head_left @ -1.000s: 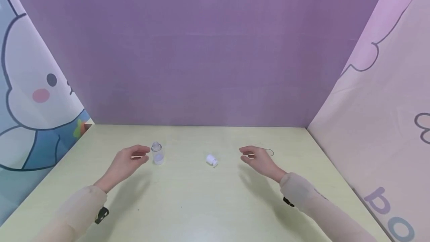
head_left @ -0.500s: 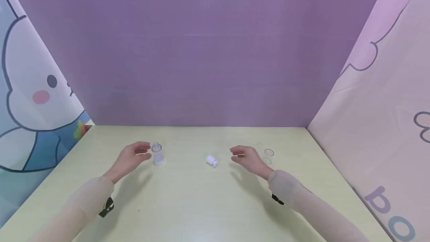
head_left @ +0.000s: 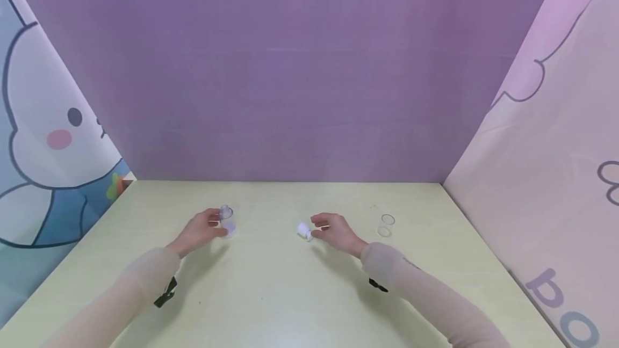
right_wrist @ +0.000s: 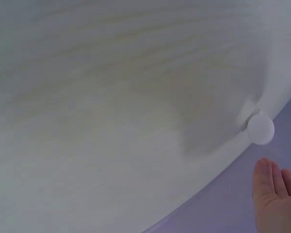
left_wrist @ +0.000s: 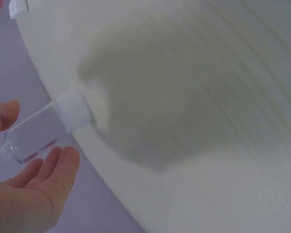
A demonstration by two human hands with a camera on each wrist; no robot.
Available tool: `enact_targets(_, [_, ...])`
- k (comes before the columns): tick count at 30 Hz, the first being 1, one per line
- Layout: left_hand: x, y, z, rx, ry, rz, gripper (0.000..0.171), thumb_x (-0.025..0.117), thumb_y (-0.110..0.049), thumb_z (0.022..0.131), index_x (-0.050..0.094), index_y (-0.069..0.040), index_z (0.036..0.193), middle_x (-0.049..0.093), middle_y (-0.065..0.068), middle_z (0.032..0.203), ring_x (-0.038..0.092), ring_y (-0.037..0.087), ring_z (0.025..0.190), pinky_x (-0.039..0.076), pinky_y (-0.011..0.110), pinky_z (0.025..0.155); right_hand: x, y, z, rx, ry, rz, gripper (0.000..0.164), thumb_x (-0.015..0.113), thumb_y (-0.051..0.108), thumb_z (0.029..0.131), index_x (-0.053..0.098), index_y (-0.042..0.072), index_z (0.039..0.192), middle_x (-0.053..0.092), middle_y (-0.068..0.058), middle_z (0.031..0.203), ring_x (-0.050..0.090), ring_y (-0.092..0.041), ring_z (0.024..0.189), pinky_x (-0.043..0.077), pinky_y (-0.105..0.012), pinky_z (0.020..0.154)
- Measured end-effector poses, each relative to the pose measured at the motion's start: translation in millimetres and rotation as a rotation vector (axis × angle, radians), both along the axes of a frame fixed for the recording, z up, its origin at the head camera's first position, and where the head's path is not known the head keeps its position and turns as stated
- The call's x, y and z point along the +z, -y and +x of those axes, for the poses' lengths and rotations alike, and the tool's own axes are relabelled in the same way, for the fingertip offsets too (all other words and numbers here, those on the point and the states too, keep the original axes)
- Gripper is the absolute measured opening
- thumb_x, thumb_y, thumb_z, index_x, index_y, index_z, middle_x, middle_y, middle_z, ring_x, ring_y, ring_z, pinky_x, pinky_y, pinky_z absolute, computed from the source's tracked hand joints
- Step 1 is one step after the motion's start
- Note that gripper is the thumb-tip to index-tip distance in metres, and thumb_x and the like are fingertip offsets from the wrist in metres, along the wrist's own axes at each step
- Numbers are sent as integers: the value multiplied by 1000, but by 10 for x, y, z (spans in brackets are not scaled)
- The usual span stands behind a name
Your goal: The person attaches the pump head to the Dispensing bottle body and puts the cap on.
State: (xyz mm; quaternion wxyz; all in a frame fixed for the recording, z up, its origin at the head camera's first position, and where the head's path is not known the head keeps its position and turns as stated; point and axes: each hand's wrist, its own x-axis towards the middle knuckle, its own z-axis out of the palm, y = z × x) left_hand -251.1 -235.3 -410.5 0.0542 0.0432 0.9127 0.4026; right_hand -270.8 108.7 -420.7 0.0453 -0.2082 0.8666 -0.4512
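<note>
A small clear bottle (head_left: 227, 221) with a white bottom part (left_wrist: 73, 110) stands upright on the table's left side. My left hand (head_left: 199, 231) is beside it, thumb on one side and fingers on the other; in the left wrist view gaps show between the hand and the bottle. Near the middle lies a small white pump top or cap (head_left: 303, 230), its round white face (right_wrist: 261, 129) visible in the right wrist view. My right hand (head_left: 337, 233) is just right of it, thumb and fingers spread apart, and the hand holds nothing.
A clear, open-ended cylinder (head_left: 385, 225), perhaps a cover, stands on the pale table (head_left: 271, 305) right of my right hand. A purple panel (head_left: 309, 79) rises along the back edge, and printed cloths flank both sides.
My right hand has moved left, from near the clear cylinder to beside the white piece. My left hand has moved slightly right, its thumb and fingers now alongside the bottle.
</note>
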Motion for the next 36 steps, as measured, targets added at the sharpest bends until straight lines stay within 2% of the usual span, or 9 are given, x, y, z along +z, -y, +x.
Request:
enact_targets(9, [-130, -49, -76, 19, 55, 54, 63, 65, -16, 82, 34, 14, 129, 45, 33, 126, 48, 44, 112, 42, 51, 94, -64, 76, -110, -21, 86, 21, 45, 66, 8, 82, 53, -5, 123, 56, -19, 123, 55, -33, 112, 48, -39, 91])
enact_targets(15, [-166, -97, -105, 37, 69, 49, 60, 64, -15, 82, 37, 14, 127, 49, 32, 123, 50, 40, 110, 41, 51, 95, -121, 97, -167, -21, 133, 23, 47, 70, 7, 79, 53, -5, 121, 58, -19, 122, 56, -32, 111, 46, -40, 94])
enact_targets(21, [-169, -122, -129, 53, 79, 86, 60, 62, -11, 83, 33, 17, 128, 45, 36, 125, 46, 44, 114, 39, 50, 98, -174, 141, -196, 13, 194, -8, 51, 71, 6, 77, 51, -7, 122, 58, -20, 120, 56, -32, 109, 46, -38, 94])
enact_targets(26, [-164, -154, -151, 69, 82, 114, 62, 61, -8, 83, 29, 19, 129, 41, 37, 128, 43, 46, 118, 37, 50, 100, -220, 173, -214, 15, 176, -1, 49, 72, 7, 77, 53, -7, 121, 59, -19, 118, 56, -30, 108, 47, -37, 93])
enact_targets(36, [-240, -129, -185, 84, 64, 128, 57, 62, -6, 83, 34, 18, 127, 42, 36, 128, 44, 46, 117, 38, 49, 100, -237, 237, -208, -14, 127, 63, 36, 70, 3, 78, 60, -3, 112, 64, -14, 108, 59, -24, 100, 50, -34, 86])
